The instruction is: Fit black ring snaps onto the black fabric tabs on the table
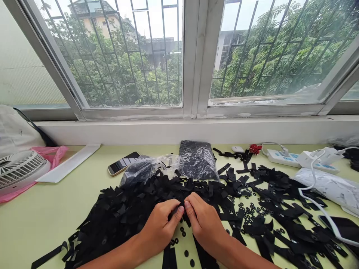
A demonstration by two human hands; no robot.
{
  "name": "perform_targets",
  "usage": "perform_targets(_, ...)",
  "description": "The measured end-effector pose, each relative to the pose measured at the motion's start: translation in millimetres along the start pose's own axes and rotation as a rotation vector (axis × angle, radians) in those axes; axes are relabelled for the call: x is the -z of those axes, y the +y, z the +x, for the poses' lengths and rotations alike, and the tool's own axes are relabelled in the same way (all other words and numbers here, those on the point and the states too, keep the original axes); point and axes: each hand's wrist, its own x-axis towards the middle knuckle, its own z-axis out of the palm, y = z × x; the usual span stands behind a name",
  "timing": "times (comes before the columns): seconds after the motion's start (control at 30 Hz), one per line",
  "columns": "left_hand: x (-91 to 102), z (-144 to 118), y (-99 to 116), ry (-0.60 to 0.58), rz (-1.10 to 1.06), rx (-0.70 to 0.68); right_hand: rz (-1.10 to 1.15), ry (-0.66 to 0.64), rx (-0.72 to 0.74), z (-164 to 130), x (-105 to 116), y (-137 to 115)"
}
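Note:
My left hand (161,226) and my right hand (207,226) meet at the middle of the table, thumbs and fingers pinched close together. Between the fingertips a bit of black fabric strip (182,204) shows, mostly hidden by the fingers. Just beyond and to the left spreads a large heap of black fabric strips (126,213). Small black rings (183,231) lie on the table below my hands, with more loose rings (249,215) to the right. Scattered strips with rings on some of them (291,224) cover the right side.
Behind the heap lie clear plastic bags, one a packed black bundle (198,158), and a phone (123,163). A white fan (22,170) stands at the left. A power strip (283,157), a white cable (314,175) and a white plastic package (328,186) are at the right.

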Motion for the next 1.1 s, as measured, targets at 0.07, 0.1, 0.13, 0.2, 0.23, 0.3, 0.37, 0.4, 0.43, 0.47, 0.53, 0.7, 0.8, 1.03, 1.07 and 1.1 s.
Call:
perform_targets(0.07, -1.4, 0.0, -1.1, -0.004, 0.007, 0.005, 0.067, -0.014, -0.011, 0.6, 1.5, -0.1)
perform_targets(0.1, -1.7, -0.1, -1.4, -0.010, -0.001, 0.002, 0.089, -0.023, -0.018, 0.9, 2.3, -0.4)
perform_targets(0.13, -1.8, -0.3, -1.4, -0.016, -0.015, -0.002, 0.101, -0.033, -0.021, 1.0, 3.0, -1.0)
perform_targets(0.2, -1.6, -0.4, -1.3, -0.030, -0.049, -0.013, 0.112, -0.052, -0.021, 1.1, 4.2, -2.7)
perform_targets(0.23, -1.4, -0.3, -1.3, -0.035, -0.070, -0.018, 0.117, -0.058, -0.020, 1.2, 4.8, -3.8)
perform_targets(0.3, -1.4, 0.6, -2.0, -0.026, -0.129, -0.011, 0.128, -0.067, -0.021, 1.2, 5.8, -6.1)
perform_targets(0.37, -1.8, 2.2, -3.7, -0.004, -0.202, 0.018, 0.144, -0.074, -0.026, 1.6, 6.9, -8.2)
perform_targets(0.4, -1.9, 3.0, -4.8, 0.006, -0.227, 0.030, 0.151, -0.077, -0.025, 2.0, 7.6, -9.1)
perform_targets(0.43, -2.0, 3.7, -5.8, 0.009, -0.247, 0.040, 0.159, -0.079, -0.021, 2.5, 8.3, -9.8)
perform_targets(0.47, -1.8, 4.2, -6.6, -0.004, -0.267, 0.047, 0.166, -0.078, -0.014, 3.1, 9.0, -10.3)
perform_targets(0.53, -0.9, 4.5, -7.5, -0.067, -0.314, 0.069, 0.182, -0.078, 0.005, 4.1, 9.9, -10.8)
perform_targets(0.7, 1.9, 2.7, -6.1, -0.091, -0.233, 0.029, 0.217, -0.103, 0.010, 4.0, 9.2, -9.1)
perform_targets(0.8, 1.9, 1.4, -5.0, -0.074, -0.197, 0.010, 0.248, -0.128, -0.026, 3.3, 9.2, -7.6)
perform_targets(1.03, 1.5, 0.0, -2.8, -0.083, -0.160, 0.004, 0.295, -0.169, -0.085, 3.5, 10.4, -6.3)
perform_targets(1.07, 1.7, 0.0, -2.6, -0.089, -0.156, -0.003, 0.293, -0.172, -0.084, 3.2, 10.1, -6.1)
perform_targets(1.1, 1.8, -0.1, -2.5, -0.091, -0.153, -0.008, 0.285, -0.175, -0.081, 2.6, 9.5, -5.6)
